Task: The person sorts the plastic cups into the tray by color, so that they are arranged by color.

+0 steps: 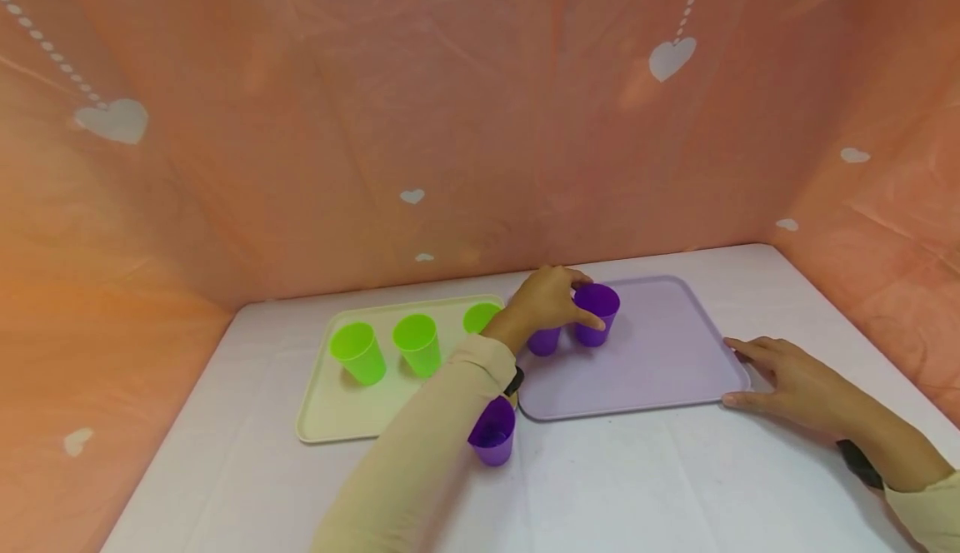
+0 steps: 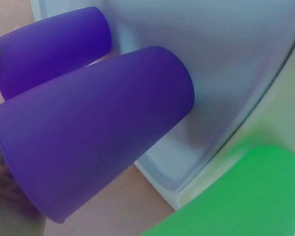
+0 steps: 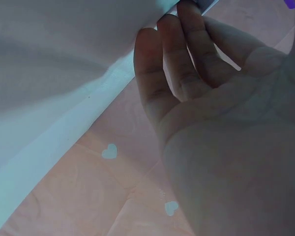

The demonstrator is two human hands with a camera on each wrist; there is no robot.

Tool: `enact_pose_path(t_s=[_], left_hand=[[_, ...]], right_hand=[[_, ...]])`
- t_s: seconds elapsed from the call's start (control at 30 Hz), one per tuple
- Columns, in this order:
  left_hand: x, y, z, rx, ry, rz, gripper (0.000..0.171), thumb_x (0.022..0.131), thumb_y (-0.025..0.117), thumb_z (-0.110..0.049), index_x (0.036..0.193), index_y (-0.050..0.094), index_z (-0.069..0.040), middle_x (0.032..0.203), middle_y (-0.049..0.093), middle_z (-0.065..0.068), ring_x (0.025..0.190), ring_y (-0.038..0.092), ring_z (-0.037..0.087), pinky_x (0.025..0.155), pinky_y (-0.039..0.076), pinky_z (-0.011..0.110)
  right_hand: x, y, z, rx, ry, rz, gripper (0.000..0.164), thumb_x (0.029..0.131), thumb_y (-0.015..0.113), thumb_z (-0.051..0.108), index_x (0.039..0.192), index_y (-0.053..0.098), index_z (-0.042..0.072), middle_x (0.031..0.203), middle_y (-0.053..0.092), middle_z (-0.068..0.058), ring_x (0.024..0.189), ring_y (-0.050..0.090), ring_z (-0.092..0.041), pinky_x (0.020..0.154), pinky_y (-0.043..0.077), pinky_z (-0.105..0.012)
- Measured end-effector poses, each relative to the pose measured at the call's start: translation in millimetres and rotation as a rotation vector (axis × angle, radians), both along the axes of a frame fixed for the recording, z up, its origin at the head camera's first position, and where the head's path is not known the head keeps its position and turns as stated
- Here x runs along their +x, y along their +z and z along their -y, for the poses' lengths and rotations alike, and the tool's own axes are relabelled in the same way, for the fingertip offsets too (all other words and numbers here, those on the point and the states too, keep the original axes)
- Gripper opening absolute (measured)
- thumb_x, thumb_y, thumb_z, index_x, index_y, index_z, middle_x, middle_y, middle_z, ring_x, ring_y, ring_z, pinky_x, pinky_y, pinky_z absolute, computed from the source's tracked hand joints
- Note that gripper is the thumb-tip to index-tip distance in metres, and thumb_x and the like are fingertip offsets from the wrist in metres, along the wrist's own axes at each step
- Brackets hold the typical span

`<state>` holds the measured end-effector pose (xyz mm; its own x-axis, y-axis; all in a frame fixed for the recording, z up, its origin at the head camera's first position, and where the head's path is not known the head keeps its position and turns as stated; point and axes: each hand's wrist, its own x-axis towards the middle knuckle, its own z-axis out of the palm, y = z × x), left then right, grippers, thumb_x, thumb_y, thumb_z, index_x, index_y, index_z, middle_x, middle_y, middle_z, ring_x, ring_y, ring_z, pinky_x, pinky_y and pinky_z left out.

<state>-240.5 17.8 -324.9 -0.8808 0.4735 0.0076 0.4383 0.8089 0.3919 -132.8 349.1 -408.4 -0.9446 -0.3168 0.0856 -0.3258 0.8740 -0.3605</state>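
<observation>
My left hand (image 1: pixel 551 299) reaches over the lavender tray (image 1: pixel 645 370) and grips a purple cup (image 1: pixel 596 316), thumb on the near side and fingers on the far side. A second purple cup (image 1: pixel 543 341) stands on the tray just left of it, partly hidden by that hand; the left wrist view shows this purple cup (image 2: pixel 98 128) close up. My right hand (image 1: pixel 791 382) rests at the tray's near right corner, its fingers fairly straight along the edge. Another purple cup (image 1: pixel 493 445) stands on the white table in front of the trays, partly behind the left forearm.
On the left lies a cream tray (image 1: pixel 318 403) bearing a green cup (image 1: pixel 360 357), a middle green cup (image 1: pixel 420 349) and a third green cup (image 1: pixel 480 316) partly covered by the left arm. An orange cloth (image 1: pixel 300 120) with white hearts encloses the table's back and sides.
</observation>
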Motion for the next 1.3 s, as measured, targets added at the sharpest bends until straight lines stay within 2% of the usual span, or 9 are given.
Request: enact_pose_path(t_s=[0.2,0.27,0.43,0.6,0.83,0.93,1.0,1.13,1.3], left_hand=[[1.7,-0.5,0,0.010,0.042,0.022,0.072,0.068,0.089,-0.050,0.132,0.066,-0.025,0.124,0.071,-0.009,0.104,0.064,0.010,0.094,0.052,0.027],[2.0,0.1,1,0.022,0.043,0.039,0.075,0.068,0.089,-0.050,0.134,0.064,-0.025,0.128,0.069,-0.010,0.108,0.065,0.011,0.095,0.052,0.027],[1.5,4.1,7,0.075,-0.006,0.070,0.078,0.072,0.088,-0.045,0.140,0.059,-0.019,0.134,0.067,-0.005,0.125,0.061,0.016,0.105,0.049,0.030],[5.6,16.7,24,0.183,-0.036,0.061,0.068,0.077,0.085,-0.040,0.136,0.062,-0.016,0.131,0.068,0.001,0.127,0.061,0.020,0.106,0.050,0.032],[32.9,38.7,52,0.308,-0.073,0.004,0.061,0.080,0.083,-0.037,0.134,0.063,-0.018,0.125,0.071,-0.001,0.124,0.063,0.018,0.107,0.049,0.036],[40.3,45.6,60,0.351,-0.087,-0.015,0.059,0.080,0.084,-0.035,0.133,0.064,-0.019,0.123,0.072,-0.003,0.123,0.063,0.016,0.109,0.048,0.038],[42.5,49.9,64,0.374,-0.074,-0.022,0.057,0.080,0.084,-0.035,0.132,0.065,-0.020,0.123,0.072,-0.004,0.123,0.062,0.016,0.109,0.047,0.038],[41.5,56.5,70,0.454,-0.046,0.015,0.054,0.082,0.082,-0.030,0.132,0.064,-0.017,0.124,0.072,0.000,0.123,0.064,0.017,0.108,0.048,0.035],[40.1,60.9,76,0.547,-0.025,0.067,0.049,0.086,0.079,-0.022,0.132,0.064,-0.013,0.122,0.073,0.006,0.115,0.069,0.018,0.097,0.056,0.031]], right_hand=[[-3.0,0.6,2,0.013,0.011,0.000,0.089,0.076,0.082,0.049,0.140,0.050,-0.005,0.128,0.058,-0.028,0.118,0.053,-0.045,0.092,0.045,-0.065],[-3.4,0.7,1,0.014,0.008,-0.002,0.089,0.076,0.082,0.049,0.140,0.050,-0.005,0.127,0.059,-0.028,0.118,0.053,-0.045,0.092,0.045,-0.064],[-2.2,0.3,1,0.013,0.005,0.001,0.089,0.076,0.082,0.049,0.140,0.051,-0.005,0.126,0.060,-0.026,0.117,0.053,-0.043,0.091,0.046,-0.063],[-2.5,0.6,0,0.016,0.011,-0.005,0.089,0.076,0.082,0.048,0.140,0.051,-0.006,0.125,0.060,-0.025,0.116,0.054,-0.042,0.091,0.046,-0.061],[-4.7,1.3,-2,0.011,0.018,-0.008,0.088,0.076,0.083,0.047,0.140,0.051,-0.005,0.125,0.060,-0.024,0.116,0.054,-0.042,0.091,0.045,-0.060],[-4.3,1.6,-4,0.006,0.010,-0.008,0.089,0.076,0.083,0.047,0.140,0.051,-0.005,0.126,0.060,-0.025,0.117,0.053,-0.042,0.091,0.044,-0.060],[-4.2,1.9,-6,-0.001,0.007,-0.005,0.089,0.076,0.083,0.047,0.140,0.051,-0.006,0.126,0.059,-0.026,0.117,0.052,-0.043,0.091,0.044,-0.061],[-4.1,1.9,-5,-0.014,0.011,0.014,0.089,0.077,0.082,0.046,0.140,0.049,-0.006,0.127,0.058,-0.026,0.118,0.051,-0.044,0.092,0.043,-0.063],[-4.3,1.7,-2,-0.017,0.017,0.021,0.089,0.077,0.082,0.046,0.141,0.049,-0.006,0.127,0.058,-0.026,0.118,0.051,-0.044,0.092,0.044,-0.064]])
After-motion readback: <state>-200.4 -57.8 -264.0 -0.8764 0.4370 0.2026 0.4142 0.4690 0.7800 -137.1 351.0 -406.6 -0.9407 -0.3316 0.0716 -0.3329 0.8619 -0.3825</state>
